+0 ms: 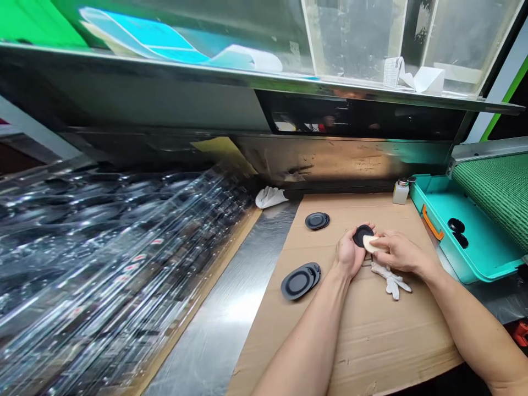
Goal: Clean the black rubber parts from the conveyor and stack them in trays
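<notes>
My left hand is closed around a round black disc-shaped part, held face up above the cardboard. Between the fingers of my right hand is a cream-coloured round pad, pressed against or just over the disc's near right edge. A white glove lies crumpled on the cardboard beneath my right hand. Left of my hands rest two small overlapping piles of dark round parts, a far pile and a near pile.
At right, a teal bin with an orange latch holds two black round pieces beside a green conveyor belt. A small bottle stands behind. Clear plastic trays are stacked at left; a white cloth-like item lies near them.
</notes>
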Tool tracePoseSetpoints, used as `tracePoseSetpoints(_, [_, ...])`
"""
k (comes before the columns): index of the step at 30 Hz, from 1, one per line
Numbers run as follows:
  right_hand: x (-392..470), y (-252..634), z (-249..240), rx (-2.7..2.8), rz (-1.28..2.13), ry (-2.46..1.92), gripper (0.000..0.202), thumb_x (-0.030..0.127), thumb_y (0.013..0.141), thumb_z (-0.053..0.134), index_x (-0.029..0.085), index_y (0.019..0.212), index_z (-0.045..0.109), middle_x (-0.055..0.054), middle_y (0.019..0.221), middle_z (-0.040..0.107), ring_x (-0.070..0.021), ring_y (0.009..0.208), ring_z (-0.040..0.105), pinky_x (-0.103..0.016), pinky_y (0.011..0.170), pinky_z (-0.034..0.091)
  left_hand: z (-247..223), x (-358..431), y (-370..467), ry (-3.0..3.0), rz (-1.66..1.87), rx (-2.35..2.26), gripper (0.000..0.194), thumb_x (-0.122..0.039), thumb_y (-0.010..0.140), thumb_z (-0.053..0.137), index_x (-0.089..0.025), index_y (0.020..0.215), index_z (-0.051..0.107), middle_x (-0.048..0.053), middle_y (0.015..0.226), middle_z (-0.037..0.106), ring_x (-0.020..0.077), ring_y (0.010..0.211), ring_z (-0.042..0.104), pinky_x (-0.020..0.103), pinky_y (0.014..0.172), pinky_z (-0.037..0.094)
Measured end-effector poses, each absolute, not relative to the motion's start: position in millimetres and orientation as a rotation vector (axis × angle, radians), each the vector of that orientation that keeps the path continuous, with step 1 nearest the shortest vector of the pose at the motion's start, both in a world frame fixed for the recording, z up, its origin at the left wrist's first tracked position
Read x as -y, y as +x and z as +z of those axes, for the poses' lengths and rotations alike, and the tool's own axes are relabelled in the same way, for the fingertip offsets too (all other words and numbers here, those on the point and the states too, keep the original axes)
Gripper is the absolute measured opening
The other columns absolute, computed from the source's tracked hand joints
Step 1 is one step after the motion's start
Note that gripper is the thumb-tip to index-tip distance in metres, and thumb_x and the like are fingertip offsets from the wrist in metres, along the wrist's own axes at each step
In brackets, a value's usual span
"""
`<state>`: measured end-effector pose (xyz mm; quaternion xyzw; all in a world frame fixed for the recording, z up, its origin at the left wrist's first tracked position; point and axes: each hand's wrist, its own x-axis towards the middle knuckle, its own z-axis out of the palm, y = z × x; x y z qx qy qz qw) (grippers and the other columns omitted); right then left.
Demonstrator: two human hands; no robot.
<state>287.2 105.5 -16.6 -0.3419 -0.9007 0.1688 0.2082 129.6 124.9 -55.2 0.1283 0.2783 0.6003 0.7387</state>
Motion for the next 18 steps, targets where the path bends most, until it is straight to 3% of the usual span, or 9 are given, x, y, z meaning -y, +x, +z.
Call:
tracePoseSetpoints(4, [-107, 285, -20, 2.439, 0.336, -1.033, 0.013, 0.014, 0.090, 0.057, 0.021, 0.096, 0.065, -0.008, 0.113, 0.062, -0.0223, 0.106, 0.054, -0.034, 0.093, 0.044, -53, -124, 131, 0.278, 1.314, -0.623, 0.034, -0.023, 0.099, 0.039, -0.010, 0.095, 0.071, 0.015, 0.097, 0.076, 0.0241, 0.101, 0.072, 0.040, 0.099, 0.054])
tracePoseSetpoints(9, [-108, 288, -22, 2.527, 0.365, -1.038, 0.015, 0.010, 0.087, 0.059, 0.021, 0.092, 0.067, -0.007, 0.107, 0.063, -0.0219, 0.103, 0.056, -0.034, 0.092, 0.046, -52, -123, 128, 0.238, 1.298, -0.639, 0.037, -0.024, 0.101, 0.036, -0.009, 0.095, 0.070, 0.016, 0.101, 0.075, 0.0255, 0.102, 0.072, 0.044, 0.099, 0.055])
tracePoseSetpoints(15, [-110, 285, -35, 2.225, 0.420, -1.132, 0.048, 0.015, 0.085, 0.064, 0.024, 0.132, 0.059, -0.009, 0.125, 0.056, -0.0212, 0.112, 0.058, -0.034, 0.097, 0.049, -49, -117, 140, 0.233, 1.297, -0.600, 0.036, -0.020, 0.101, 0.038, -0.010, 0.093, 0.072, 0.014, 0.096, 0.075, 0.0235, 0.103, 0.071, 0.039, 0.101, 0.054])
tracePoseSetpoints(18, [-114, 282, -41, 2.080, 0.424, -1.221, 0.033, 0.021, 0.091, 0.062, 0.022, 0.124, 0.061, -0.008, 0.117, 0.063, -0.0218, 0.110, 0.059, -0.036, 0.098, 0.048, -50, -116, 144, 0.246, 1.299, -0.582, 0.038, -0.021, 0.102, 0.037, -0.009, 0.093, 0.072, 0.014, 0.098, 0.075, 0.0233, 0.102, 0.071, 0.039, 0.101, 0.053])
